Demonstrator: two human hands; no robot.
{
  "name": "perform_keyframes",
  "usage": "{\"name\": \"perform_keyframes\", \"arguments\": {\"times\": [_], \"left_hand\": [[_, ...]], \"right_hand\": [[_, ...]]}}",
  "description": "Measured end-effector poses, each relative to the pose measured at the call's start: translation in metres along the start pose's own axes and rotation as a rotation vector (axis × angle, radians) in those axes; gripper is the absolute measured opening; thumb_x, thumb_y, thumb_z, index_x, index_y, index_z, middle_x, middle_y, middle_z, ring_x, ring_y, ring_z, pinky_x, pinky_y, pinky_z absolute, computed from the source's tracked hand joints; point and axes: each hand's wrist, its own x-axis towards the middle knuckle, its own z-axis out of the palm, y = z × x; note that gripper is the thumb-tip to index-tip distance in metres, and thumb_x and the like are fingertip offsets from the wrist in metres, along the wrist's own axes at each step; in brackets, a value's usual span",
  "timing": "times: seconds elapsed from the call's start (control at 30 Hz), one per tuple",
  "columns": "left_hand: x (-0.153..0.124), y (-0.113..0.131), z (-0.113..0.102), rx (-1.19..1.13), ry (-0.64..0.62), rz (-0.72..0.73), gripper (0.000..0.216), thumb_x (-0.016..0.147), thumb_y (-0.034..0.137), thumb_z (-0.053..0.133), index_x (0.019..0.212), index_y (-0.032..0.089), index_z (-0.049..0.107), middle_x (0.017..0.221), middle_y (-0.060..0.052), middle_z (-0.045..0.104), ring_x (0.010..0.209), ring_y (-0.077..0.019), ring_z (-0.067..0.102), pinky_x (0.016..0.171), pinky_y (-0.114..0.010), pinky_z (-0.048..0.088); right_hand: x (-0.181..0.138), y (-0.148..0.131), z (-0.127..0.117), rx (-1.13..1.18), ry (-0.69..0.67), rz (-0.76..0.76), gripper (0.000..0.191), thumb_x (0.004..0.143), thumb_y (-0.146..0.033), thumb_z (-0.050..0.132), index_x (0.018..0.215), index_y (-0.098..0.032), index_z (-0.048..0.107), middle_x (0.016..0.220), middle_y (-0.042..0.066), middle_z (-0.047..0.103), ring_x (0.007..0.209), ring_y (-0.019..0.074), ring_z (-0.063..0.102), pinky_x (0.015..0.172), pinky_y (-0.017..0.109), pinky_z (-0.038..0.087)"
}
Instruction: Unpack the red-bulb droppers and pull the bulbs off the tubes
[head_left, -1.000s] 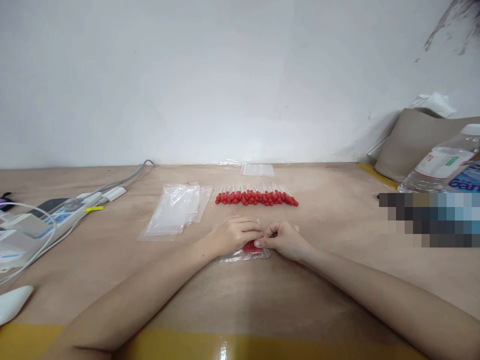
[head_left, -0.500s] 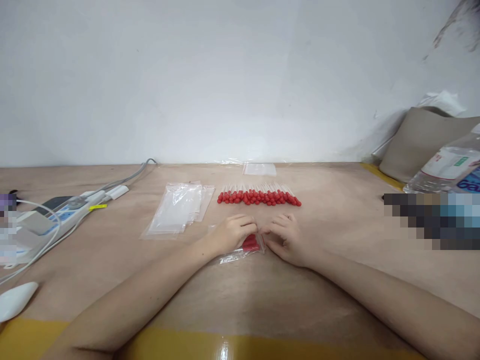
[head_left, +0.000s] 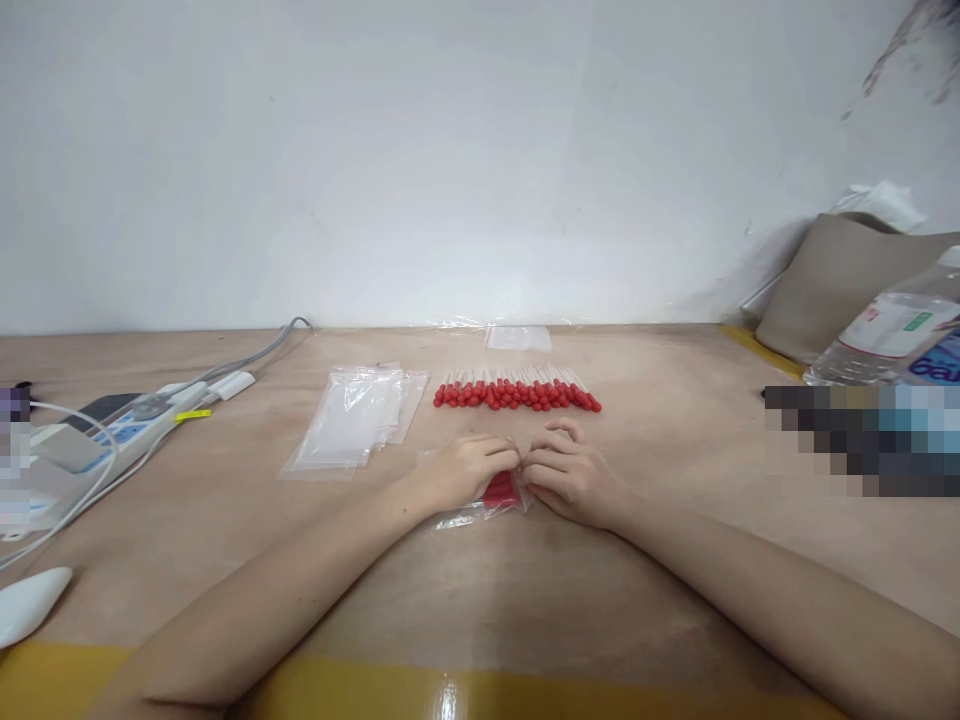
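Note:
A clear zip bag (head_left: pixel 465 517) with red-tipped swabs (head_left: pixel 500 490) inside lies on the table between my hands. My left hand (head_left: pixel 476 470) is closed on the bag's upper part, partly covering the red tips. At the bag's right end my right hand (head_left: pixel 568 477) pinches its edge, thumb and fingers together and one finger raised. The fingertips of both hands nearly meet. Just beyond them lies a row of loose red-tipped swabs (head_left: pixel 517 394), pale sticks pointing to the wall. How far the bag's mouth is parted is hidden.
Flat clear bags (head_left: pixel 352 415) are stacked left of the swabs, and a small white packet (head_left: pixel 517 338) lies by the wall. A power strip (head_left: pixel 127 440) with cables and a white mouse-like object (head_left: pixel 34 603) stand left. A plastic bottle (head_left: pixel 885 335) and a grey-brown bin (head_left: pixel 814 290) are right.
My right hand has moved slightly left, and its fingers have closed in on the bag's right edge. My left hand has shifted slightly right, still on the bag.

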Motion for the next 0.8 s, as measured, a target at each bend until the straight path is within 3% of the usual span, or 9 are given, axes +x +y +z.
{"name": "perform_keyframes", "arguments": {"times": [0.33,0.53,0.67,0.8], "left_hand": [[0.000,-0.004,-0.002,-0.024,-0.027,0.029,0.024,0.091,0.018,0.034,0.093,0.017,0.057,0.094,-0.006,0.061,0.088,-0.0142,0.057,0.081,-0.025,0.043],[0.000,-0.006,-0.004,0.033,-0.087,0.117,0.022,0.090,0.017,0.037,0.082,0.016,0.058,0.086,-0.005,0.062,0.086,-0.0151,0.058,0.079,-0.026,0.044],[-0.002,-0.010,-0.018,0.018,-0.089,0.107,0.024,0.091,0.014,0.033,0.091,0.015,0.057,0.100,-0.006,0.062,0.097,-0.0153,0.056,0.085,-0.027,0.044],[-0.003,-0.018,-0.037,0.029,-0.004,0.077,0.027,0.091,0.015,0.032,0.102,0.018,0.056,0.115,-0.005,0.057,0.113,-0.0161,0.048,0.095,-0.030,0.041]], "right_hand": [[0.000,0.001,0.000,-0.043,0.000,-0.054,0.021,0.086,-0.015,0.041,0.079,-0.025,0.059,0.077,-0.003,0.062,0.084,0.0117,0.051,0.091,0.037,0.026],[0.006,0.002,-0.001,-0.088,-0.061,-0.192,0.028,0.088,-0.011,0.035,0.071,-0.020,0.055,0.065,-0.002,0.054,0.081,0.0109,0.049,0.091,0.033,0.029],[0.006,0.007,0.000,-0.038,-0.097,-0.206,0.025,0.087,-0.011,0.036,0.080,-0.019,0.058,0.080,0.000,0.061,0.091,0.0126,0.049,0.089,0.030,0.033],[0.003,0.008,-0.005,0.146,-0.150,-0.085,0.018,0.086,-0.018,0.041,0.089,-0.018,0.059,0.094,0.003,0.062,0.099,0.0158,0.048,0.089,0.033,0.034]]}}
